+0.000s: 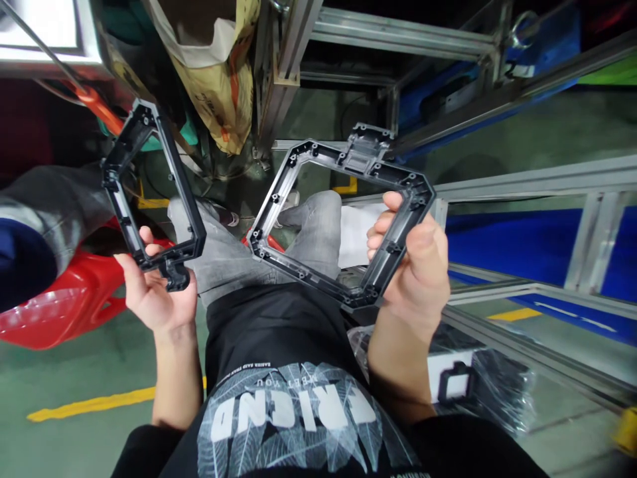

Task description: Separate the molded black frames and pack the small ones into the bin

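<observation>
My left hand grips the lower end of a black plastic frame, which stands nearly upright above my left knee. My right hand is wrapped round the right side of a second, wider black plastic frame, held tilted over my lap. Both frames are open hexagonal outlines with small screw bosses along their edges. The two frames do not touch. Through the right one I see my grey trousers.
A red plastic stool stands at the left beside another person's grey sleeve. Aluminium rack rails run along the right over blue surfaces. A wrapped stack of black parts lies at the lower right. A yellow floor line crosses at the left.
</observation>
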`<state>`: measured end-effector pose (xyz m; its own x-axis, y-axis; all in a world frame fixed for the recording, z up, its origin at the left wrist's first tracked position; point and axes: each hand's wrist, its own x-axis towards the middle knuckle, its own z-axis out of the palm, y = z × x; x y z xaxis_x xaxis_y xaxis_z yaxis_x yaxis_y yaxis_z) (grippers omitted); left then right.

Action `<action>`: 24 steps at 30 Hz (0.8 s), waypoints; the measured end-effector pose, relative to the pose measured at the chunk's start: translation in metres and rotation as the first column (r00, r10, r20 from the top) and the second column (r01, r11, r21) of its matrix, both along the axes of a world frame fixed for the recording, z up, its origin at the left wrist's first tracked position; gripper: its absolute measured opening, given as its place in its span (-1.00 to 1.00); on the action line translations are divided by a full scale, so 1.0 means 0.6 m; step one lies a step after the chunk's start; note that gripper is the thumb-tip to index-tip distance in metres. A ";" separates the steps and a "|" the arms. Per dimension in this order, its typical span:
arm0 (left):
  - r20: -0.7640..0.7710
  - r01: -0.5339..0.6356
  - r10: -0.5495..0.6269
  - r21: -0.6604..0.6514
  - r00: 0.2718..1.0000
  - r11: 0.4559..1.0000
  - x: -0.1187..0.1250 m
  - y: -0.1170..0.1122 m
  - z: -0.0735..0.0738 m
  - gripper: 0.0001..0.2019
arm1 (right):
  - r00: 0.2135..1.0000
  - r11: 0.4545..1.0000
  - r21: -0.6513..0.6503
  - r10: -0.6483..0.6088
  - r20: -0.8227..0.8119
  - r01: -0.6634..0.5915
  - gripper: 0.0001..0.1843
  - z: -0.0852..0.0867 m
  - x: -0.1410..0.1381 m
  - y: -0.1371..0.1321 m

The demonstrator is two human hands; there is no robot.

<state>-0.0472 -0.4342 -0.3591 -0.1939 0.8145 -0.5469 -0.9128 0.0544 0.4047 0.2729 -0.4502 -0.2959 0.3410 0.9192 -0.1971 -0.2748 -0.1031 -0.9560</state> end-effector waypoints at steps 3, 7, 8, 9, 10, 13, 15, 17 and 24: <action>0.040 0.000 -0.002 0.033 0.999 0.999 -0.003 -0.001 -0.005 -0.42 | 1.000 1.000 -0.015 0.003 -0.020 -0.003 -0.57 0.002 0.000 -0.003; 0.060 0.001 -0.002 0.026 0.998 1.000 -0.001 -0.001 -0.005 -0.39 | 1.000 0.999 -0.032 0.002 -0.028 -0.003 -0.56 0.001 -0.001 -0.004; 0.069 -0.006 0.004 0.023 0.998 1.000 -0.001 -0.001 -0.004 -0.41 | 1.000 0.999 -0.033 0.000 -0.027 -0.001 -0.54 0.001 -0.001 -0.003; 0.075 -0.013 0.011 0.022 0.997 1.000 0.000 -0.002 -0.004 -0.42 | 1.000 0.999 -0.039 -0.003 -0.025 0.002 -0.52 0.001 -0.002 -0.003; 0.077 -0.018 0.017 0.022 0.997 1.000 0.000 -0.002 -0.004 -0.44 | 1.000 0.999 -0.046 -0.012 -0.025 0.010 -0.50 0.002 -0.002 -0.002; 0.079 -0.014 0.013 0.016 0.997 1.000 -0.002 -0.004 -0.007 -0.52 | 0.999 0.997 -0.071 -0.045 -0.022 0.043 -0.46 0.005 -0.005 0.000; 0.076 -0.002 0.001 0.010 0.997 1.000 -0.004 -0.004 -0.009 -0.56 | 0.998 0.994 -0.089 -0.062 -0.024 0.060 -0.45 0.007 -0.007 0.000; 0.062 0.000 -0.001 0.016 0.998 1.000 -0.005 -0.005 -0.011 -0.58 | 0.997 0.991 -0.116 -0.068 -0.036 0.063 -0.43 0.009 -0.007 -0.001; 0.064 0.054 -0.057 0.053 0.996 0.997 -0.006 -0.005 -0.015 -0.59 | 0.991 0.987 -0.148 -0.085 -0.105 0.069 -0.38 0.001 -0.002 -0.002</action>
<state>-0.0506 -0.4372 -0.3678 -0.1124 0.8501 -0.5145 -0.9337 0.0868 0.3474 0.2720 -0.4515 -0.2955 0.3786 0.8502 -0.3658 -0.3906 -0.2116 -0.8959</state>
